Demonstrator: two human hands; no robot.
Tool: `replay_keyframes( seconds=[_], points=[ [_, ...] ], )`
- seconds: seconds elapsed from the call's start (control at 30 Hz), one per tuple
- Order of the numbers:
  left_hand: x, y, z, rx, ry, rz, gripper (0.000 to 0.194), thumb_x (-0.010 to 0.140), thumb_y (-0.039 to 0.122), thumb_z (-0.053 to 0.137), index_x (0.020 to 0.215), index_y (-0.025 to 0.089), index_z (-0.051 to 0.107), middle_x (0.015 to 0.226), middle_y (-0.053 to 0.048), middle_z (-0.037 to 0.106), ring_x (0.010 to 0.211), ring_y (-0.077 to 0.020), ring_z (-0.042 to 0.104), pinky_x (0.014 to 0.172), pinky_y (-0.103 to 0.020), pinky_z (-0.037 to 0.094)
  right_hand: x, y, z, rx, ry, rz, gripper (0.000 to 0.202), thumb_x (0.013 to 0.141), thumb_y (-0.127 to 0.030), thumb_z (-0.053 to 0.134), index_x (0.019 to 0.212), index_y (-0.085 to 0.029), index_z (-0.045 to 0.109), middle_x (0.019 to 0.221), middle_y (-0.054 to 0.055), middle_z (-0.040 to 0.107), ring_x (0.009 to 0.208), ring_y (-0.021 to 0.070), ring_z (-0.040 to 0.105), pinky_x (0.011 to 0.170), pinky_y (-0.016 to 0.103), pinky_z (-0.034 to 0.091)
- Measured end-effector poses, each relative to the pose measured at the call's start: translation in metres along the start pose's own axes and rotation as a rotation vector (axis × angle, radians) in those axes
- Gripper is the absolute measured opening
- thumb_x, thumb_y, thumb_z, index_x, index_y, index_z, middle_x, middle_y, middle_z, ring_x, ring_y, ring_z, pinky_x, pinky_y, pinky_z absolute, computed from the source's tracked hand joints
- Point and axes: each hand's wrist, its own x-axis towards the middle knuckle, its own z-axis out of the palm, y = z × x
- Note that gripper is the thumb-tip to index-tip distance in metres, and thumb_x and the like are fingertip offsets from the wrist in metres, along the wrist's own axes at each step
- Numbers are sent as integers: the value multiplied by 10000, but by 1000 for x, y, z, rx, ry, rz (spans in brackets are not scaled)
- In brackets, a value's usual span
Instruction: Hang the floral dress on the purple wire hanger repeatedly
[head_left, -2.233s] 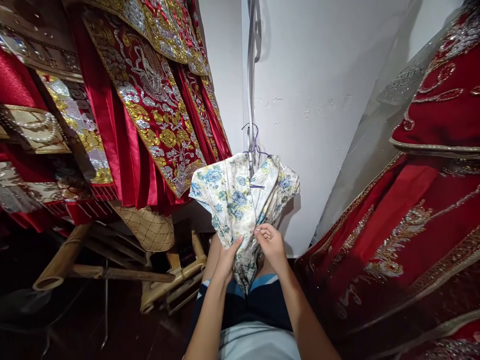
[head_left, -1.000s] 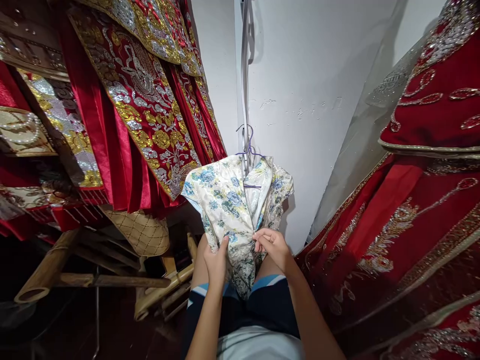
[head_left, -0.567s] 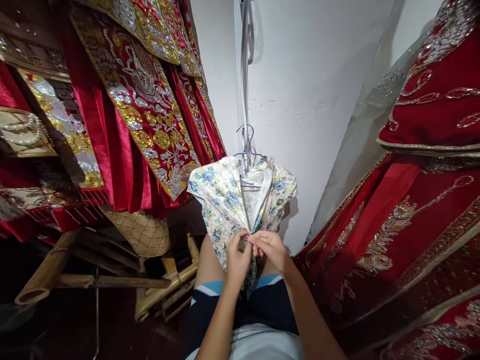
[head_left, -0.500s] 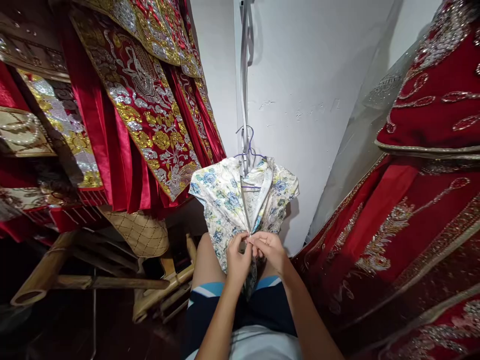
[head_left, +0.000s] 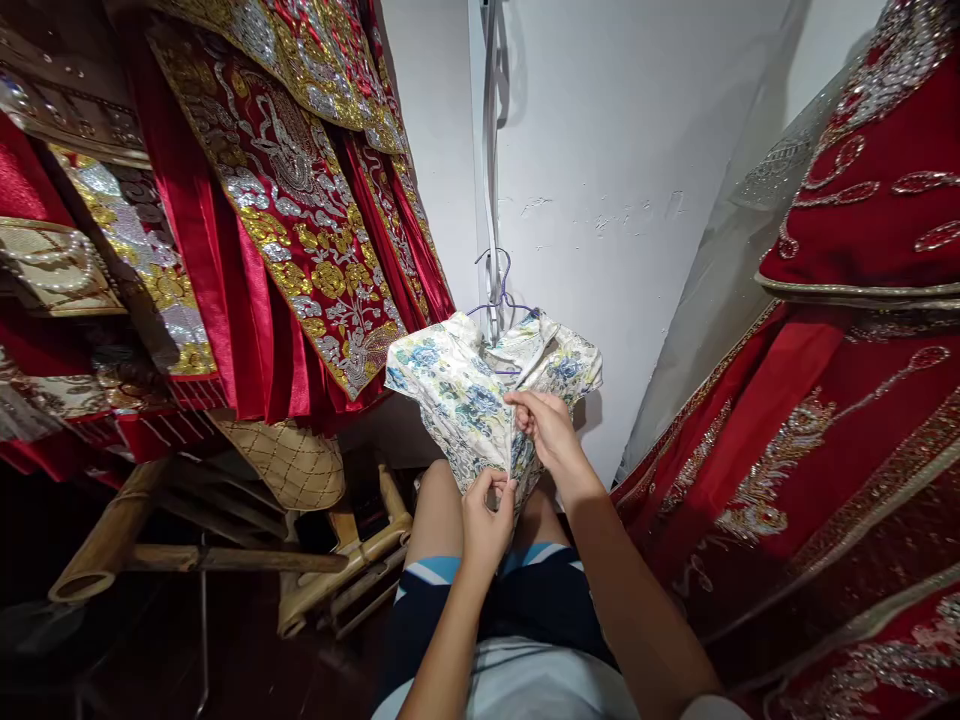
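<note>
A white short-sleeved garment (head_left: 457,385) with blue and yellow flowers hangs on a purple wire hanger (head_left: 501,285), hooked to a pale vertical strap on the wall. Its front edges lie together below the neck opening. My left hand (head_left: 489,510) pinches the front edge low down, thumb and fingers pressed on the cloth. Higher on the same edge, my right hand (head_left: 546,428) pinches the fabric just under the neckline. Any fastener between the fingertips is too small to make out.
Red embroidered costumes (head_left: 300,200) hang at the left, above a bamboo frame (head_left: 240,560). More red beaded garments (head_left: 862,230) hang at the right. Behind the hanger stands a white wall (head_left: 600,150).
My right hand has moved up the front edge, away from my left hand. The front of the garment has closed over, narrowing the neck opening. The view has shifted slightly.
</note>
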Motion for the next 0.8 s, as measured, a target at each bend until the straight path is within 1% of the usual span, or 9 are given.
replay_keyframes(
  seconds=[0.13,0.3,0.37,0.47,0.53,0.6,0.67,0.73,0.8],
  points=[
    [1,2,3,20,-37,-25,187,909,337,548,781,202,548,670,-4,554,677,-175,541,656,-277,410,36,-23,9,77,43,-37,163,623,-294,736,660,-154,661,450,-76,420,410,55,328,387,220,193],
    [-1,-2,9,33,-129,-17,185,899,316,545,754,203,530,653,4,529,639,-161,510,631,-274,392,75,-60,17,182,57,-58,79,655,-200,686,662,-138,638,421,-101,372,387,41,309,366,195,182],
    [-2,-6,10,22,-154,-35,204,900,323,543,739,198,526,652,6,519,640,-158,507,622,-267,391,81,-69,19,180,39,-91,71,665,-191,668,679,-123,653,415,-101,377,382,38,311,363,189,179],
    [4,-7,4,-10,-188,-63,213,899,336,556,748,186,564,668,-2,545,654,-163,530,624,-263,410,76,-72,21,85,-11,-158,109,674,-209,663,712,-110,683,411,-90,416,376,41,329,366,189,195],
    [20,1,-4,-31,-207,-26,183,898,325,571,807,177,626,734,-27,621,702,-176,580,660,-272,446,68,-68,21,1,-33,-214,122,687,-225,653,729,-118,692,406,-78,448,371,51,340,373,194,210],
    [49,18,-15,-40,-174,64,161,903,307,579,906,179,677,833,-52,686,780,-192,631,721,-286,480,62,-63,22,-55,-50,-262,114,703,-237,635,715,-135,684,395,-71,458,369,60,346,384,199,224],
    [86,44,-26,-20,-75,191,169,913,303,583,991,193,685,832,-43,695,783,-187,644,756,-291,490,56,-62,22,-99,-69,-286,107,708,-244,626,688,-149,671,388,-67,461,371,67,355,394,203,235],
    [125,71,-36,0,12,307,235,927,306,577,1122,203,660,852,-36,686,782,-180,638,781,-298,486,53,-64,21,-147,-91,-309,104,702,-248,625,667,-158,665,393,-63,469,380,71,372,402,206,246],
    [158,94,-42,-27,31,385,337,964,313,523,1275,198,583,843,-33,670,773,-174,630,746,-290,479,51,-68,20,-182,-115,-341,108,697,-251,613,649,-166,659,398,-61,473,384,72,380,405,207,249]
  ],
)
